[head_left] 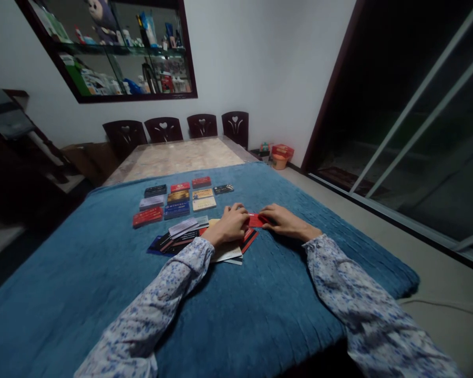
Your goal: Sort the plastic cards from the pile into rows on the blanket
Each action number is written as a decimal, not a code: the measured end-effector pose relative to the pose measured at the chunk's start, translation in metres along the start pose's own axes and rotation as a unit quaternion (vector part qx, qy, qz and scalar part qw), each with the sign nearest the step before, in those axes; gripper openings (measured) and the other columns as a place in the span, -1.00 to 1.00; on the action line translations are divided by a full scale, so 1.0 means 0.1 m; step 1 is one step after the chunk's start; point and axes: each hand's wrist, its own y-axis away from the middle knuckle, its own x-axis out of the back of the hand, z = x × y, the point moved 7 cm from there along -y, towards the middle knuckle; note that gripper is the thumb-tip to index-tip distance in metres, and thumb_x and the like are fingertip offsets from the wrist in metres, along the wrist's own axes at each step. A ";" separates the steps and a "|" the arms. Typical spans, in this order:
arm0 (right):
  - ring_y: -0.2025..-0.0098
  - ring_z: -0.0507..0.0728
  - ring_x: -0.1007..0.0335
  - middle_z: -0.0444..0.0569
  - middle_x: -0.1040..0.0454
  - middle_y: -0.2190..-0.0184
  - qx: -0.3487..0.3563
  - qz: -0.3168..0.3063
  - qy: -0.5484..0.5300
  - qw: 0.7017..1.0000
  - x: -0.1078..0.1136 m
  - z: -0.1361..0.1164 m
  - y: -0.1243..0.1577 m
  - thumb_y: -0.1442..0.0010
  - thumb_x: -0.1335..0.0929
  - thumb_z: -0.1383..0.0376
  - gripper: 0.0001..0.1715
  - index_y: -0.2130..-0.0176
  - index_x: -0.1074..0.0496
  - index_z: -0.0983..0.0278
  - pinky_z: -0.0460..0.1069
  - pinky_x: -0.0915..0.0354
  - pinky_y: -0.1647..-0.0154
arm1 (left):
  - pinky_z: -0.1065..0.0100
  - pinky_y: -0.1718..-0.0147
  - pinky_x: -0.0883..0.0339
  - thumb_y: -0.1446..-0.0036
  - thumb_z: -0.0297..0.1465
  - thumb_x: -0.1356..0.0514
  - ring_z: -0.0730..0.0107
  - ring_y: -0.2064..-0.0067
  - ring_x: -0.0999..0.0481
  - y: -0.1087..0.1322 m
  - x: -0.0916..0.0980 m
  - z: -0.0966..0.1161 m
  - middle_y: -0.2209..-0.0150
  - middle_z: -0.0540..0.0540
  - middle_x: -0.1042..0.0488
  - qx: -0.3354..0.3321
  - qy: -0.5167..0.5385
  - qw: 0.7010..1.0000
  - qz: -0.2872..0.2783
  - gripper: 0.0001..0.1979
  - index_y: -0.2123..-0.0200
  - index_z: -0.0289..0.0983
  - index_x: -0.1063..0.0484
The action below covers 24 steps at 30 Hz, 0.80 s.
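A red card (pixel 255 220) lies between my two hands, just above the blue cloth. My right hand (pixel 280 220) pinches its right end with curled fingers. At its left end, my left hand (pixel 232 224) has bent fingers closed against it, and the fingertips are partly hidden. Under and beside my left hand spreads a loose pile of mixed cards, with a pale lilac card (pixel 183 228) on the left, a cream card (pixel 229 253) below the wrist and a red and black card (pixel 249 239) under the fingers.
Beyond the pile stand neat card stacks, among them a red stack (pixel 147 217), a blue stack (pixel 177 210) and a gold stack (pixel 178 197). A black card (pixel 224 189) lies at their right. The blue cloth (pixel 236 315) covers the table's near part; several chairs (pixel 163 130) line the far end.
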 end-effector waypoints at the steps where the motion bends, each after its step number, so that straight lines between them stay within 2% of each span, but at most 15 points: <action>1: -0.02 0.24 -0.43 0.15 -0.55 0.01 0.000 0.000 -0.001 1.000 -0.01 0.03 0.00 -0.26 -0.41 0.27 -0.71 0.02 -0.57 0.27 0.15 -0.33 -0.09 | -0.08 -0.09 -0.22 -0.20 -0.49 -0.16 -0.04 -0.26 -0.25 0.00 0.00 -0.01 -0.04 -0.22 -0.53 0.003 0.003 1.000 -0.001 -0.86 0.24 -0.26 -0.53; 8: -0.07 0.25 -0.44 0.14 -0.55 -0.03 0.002 -0.017 -0.018 1.000 -0.02 0.10 -0.01 -0.21 -0.45 0.30 -0.64 -0.02 -0.57 0.27 0.17 -0.31 -0.15 | -0.15 -0.14 -0.21 -0.21 -0.50 -0.17 -0.06 -0.30 -0.23 -0.02 0.01 -0.04 -0.08 -0.24 -0.52 0.019 0.015 1.000 -0.016 -0.82 0.16 -0.27 -0.54; 13: -0.07 0.26 -0.45 0.15 -0.55 -0.04 -0.001 -0.011 -0.037 0.999 -0.01 0.15 -0.01 -0.21 -0.45 0.27 -0.61 -0.05 -0.56 0.26 0.18 -0.30 -0.16 | -0.17 -0.14 -0.20 -0.27 -0.47 -0.15 -0.08 -0.31 -0.21 -0.02 0.00 -0.05 -0.09 -0.25 -0.52 0.025 0.024 0.999 -0.001 -0.85 0.21 -0.28 -0.54; 18: -0.05 0.25 -0.46 0.14 -0.55 -0.01 -0.007 -0.006 -0.049 0.999 -0.03 0.21 -0.02 -0.22 -0.45 0.27 -0.64 -0.02 -0.57 0.24 0.15 -0.33 -0.13 | -0.09 -0.10 -0.24 -0.25 -0.40 -0.22 -0.05 -0.24 -0.27 -0.01 0.00 -0.09 -0.03 -0.24 -0.54 0.030 0.031 0.999 0.015 -0.89 0.18 -0.26 -0.53; 24: -0.06 0.25 -0.45 0.11 -0.57 -0.02 -0.006 -0.011 -0.050 0.999 0.01 0.19 -0.01 -0.17 -0.44 0.34 -0.64 0.01 -0.58 0.24 0.11 -0.32 -0.14 | 0.00 -0.13 -0.19 -0.30 -0.44 -0.17 -0.03 -0.29 -0.27 -0.04 -0.05 -0.05 0.07 -0.25 -0.59 -0.023 -0.045 0.999 0.000 -0.86 0.26 -0.29 -0.54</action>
